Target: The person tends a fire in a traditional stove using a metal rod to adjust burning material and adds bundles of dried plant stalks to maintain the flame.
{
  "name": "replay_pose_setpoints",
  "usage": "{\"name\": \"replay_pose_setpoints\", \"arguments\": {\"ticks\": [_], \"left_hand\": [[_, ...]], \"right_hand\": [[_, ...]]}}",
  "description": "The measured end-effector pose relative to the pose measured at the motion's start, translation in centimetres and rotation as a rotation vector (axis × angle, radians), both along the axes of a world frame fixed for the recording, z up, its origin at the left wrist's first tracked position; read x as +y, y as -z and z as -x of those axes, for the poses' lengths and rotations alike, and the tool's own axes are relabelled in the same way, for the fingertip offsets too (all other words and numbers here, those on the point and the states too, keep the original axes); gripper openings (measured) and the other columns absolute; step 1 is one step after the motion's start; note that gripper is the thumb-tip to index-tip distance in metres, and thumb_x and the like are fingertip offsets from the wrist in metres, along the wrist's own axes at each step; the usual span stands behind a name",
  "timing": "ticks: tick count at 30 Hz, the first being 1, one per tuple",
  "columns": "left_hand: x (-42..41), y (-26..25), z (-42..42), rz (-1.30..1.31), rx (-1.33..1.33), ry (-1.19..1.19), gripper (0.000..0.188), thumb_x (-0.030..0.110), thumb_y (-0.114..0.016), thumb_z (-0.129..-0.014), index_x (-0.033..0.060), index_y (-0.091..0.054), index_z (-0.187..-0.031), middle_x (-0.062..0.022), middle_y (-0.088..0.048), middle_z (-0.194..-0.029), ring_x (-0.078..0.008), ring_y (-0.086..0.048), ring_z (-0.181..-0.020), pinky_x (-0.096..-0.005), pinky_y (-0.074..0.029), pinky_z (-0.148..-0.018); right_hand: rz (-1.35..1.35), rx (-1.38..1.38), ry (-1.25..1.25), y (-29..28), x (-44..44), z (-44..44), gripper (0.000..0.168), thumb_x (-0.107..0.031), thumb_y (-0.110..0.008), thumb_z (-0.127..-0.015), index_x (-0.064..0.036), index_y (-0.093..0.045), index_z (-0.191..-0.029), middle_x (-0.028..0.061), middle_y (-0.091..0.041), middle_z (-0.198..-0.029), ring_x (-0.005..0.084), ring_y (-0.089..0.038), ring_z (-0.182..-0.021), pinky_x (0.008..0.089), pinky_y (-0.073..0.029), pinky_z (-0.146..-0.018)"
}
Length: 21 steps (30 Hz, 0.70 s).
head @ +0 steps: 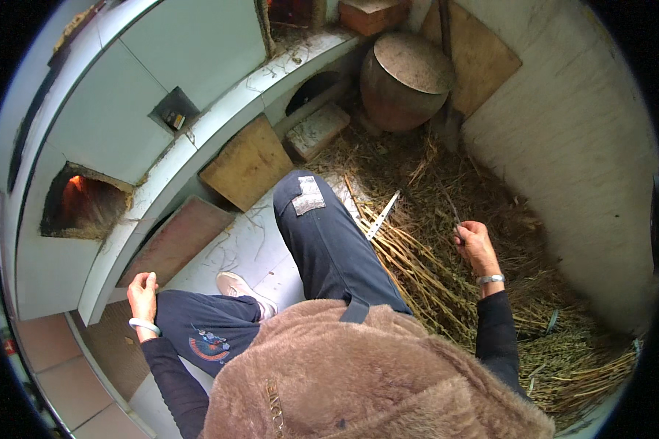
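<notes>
My right hand (476,248) is closed around a thin dark stick (449,200), whose far end merges into a heap of dry brush (461,175) on the floor. Beneath and beside that hand lie several pale dry stalks (417,258). My left hand (141,295) is beside my left knee, fingers curled and thumb near them. No object shows in it, though its palm is hidden. Ahead of it, fire glows inside a square stove opening (82,200) in the white tiled stove (104,110).
A pale perforated strip (383,215) rests on the stalks. A lidded round pot (403,90) stands by the corner, near a brick block (317,131). Two boards (247,163) lean against the stove base. A small niche (174,110) holds a little box. A wall (571,142) bounds the right.
</notes>
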<state>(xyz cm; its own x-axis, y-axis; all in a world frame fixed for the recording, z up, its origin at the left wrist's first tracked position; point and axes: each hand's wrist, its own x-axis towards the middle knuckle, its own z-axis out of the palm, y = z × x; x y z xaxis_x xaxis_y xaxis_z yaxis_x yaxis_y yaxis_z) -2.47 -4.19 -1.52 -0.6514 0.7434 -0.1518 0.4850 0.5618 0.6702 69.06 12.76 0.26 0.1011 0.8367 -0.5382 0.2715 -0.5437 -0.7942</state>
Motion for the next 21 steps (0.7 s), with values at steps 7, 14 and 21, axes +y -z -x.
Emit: {"name": "replay_pose_setpoints", "arguments": {"ticks": [7, 14, 21], "left_hand": [[-0.1, -0.2, -0.2, -0.012, 0.040, 0.013, 0.023, 0.019, -0.065, -0.090, -0.0038, -0.066, -0.093, -0.0074, -0.066, -0.078, -0.0135, -0.060, -0.068, -0.0299, -0.049, -0.065], [-0.2, -1.0, -1.2, -0.042, 0.071, 0.011, 0.026, 0.022, -0.065, -0.090, -0.0037, -0.066, -0.091, -0.0079, -0.065, -0.073, -0.0142, -0.059, -0.066, -0.0307, -0.048, -0.063], [-0.5, -1.1, -1.1, -0.071, 0.097, 0.007, 0.029, 0.024, -0.065, -0.089, -0.0042, -0.067, -0.092, -0.0119, -0.066, -0.074, -0.0177, -0.061, -0.067, -0.0333, -0.049, -0.064]], "right_hand": [[0.071, -0.078, -0.180, -9.3, 0.0, -2.6, 0.018, -0.015, -0.054, -0.091, -0.003, -0.055, -0.077, -0.0027, -0.051, -0.062, 0.0045, -0.041, -0.047, 0.0227, -0.029, -0.041], [0.137, -0.255, -0.223, -17.2, -0.8, -4.2, 0.015, -0.012, -0.060, -0.085, 0.000, -0.060, -0.076, -0.0023, -0.049, -0.061, 0.0071, -0.043, -0.050, 0.0250, -0.034, -0.043], [0.093, -0.464, -0.399, -24.3, -1.7, -2.0, 0.013, -0.009, -0.059, -0.085, 0.003, -0.064, -0.086, -0.0027, -0.048, -0.057, 0.0056, -0.038, -0.043, 0.0238, -0.026, -0.037]]}}
